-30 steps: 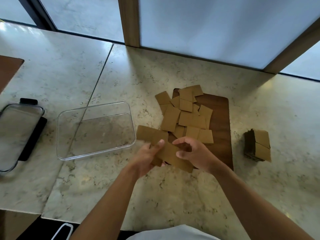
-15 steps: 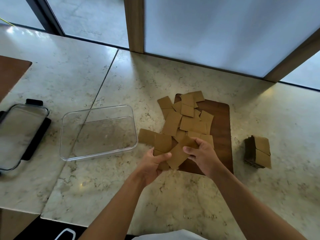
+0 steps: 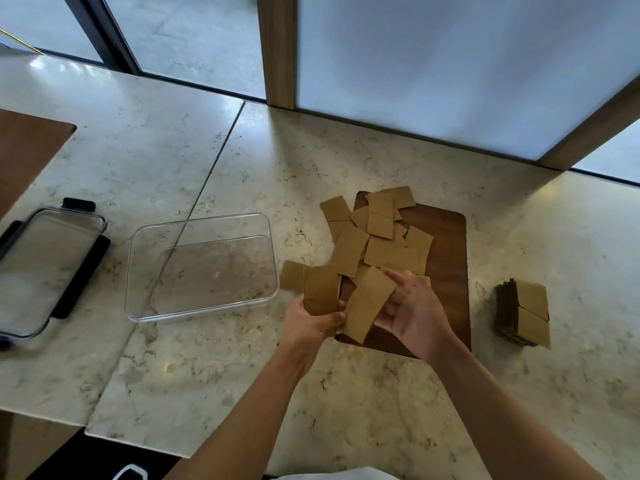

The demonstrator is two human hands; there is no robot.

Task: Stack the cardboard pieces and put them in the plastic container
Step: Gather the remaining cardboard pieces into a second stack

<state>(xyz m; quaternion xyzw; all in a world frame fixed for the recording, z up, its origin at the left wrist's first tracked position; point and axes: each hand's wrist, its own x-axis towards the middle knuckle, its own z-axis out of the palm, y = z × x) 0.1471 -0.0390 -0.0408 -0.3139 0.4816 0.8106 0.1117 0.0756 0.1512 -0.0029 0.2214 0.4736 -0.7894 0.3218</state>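
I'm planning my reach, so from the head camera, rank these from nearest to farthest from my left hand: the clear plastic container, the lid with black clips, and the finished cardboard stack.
1. Clear plastic container, just left of the left hand.
2. Finished cardboard stack, far right, beyond the right hand.
3. Lid, at the far left edge.

My left hand (image 3: 313,323) grips a squarish brown cardboard piece (image 3: 321,289) upright by its lower edge, and my right hand (image 3: 414,315) holds a longer strip (image 3: 369,303) tilted against it, both just above the near left corner of the board (image 3: 446,271). More loose pieces (image 3: 377,237) lie scattered and overlapping across the board's left half, some spilling onto the counter (image 3: 346,393), while a neat stack (image 3: 523,311) sits well to the right. The container (image 3: 201,268) is clear, rectangular and open, lying flat just left of my hands with nothing in it.
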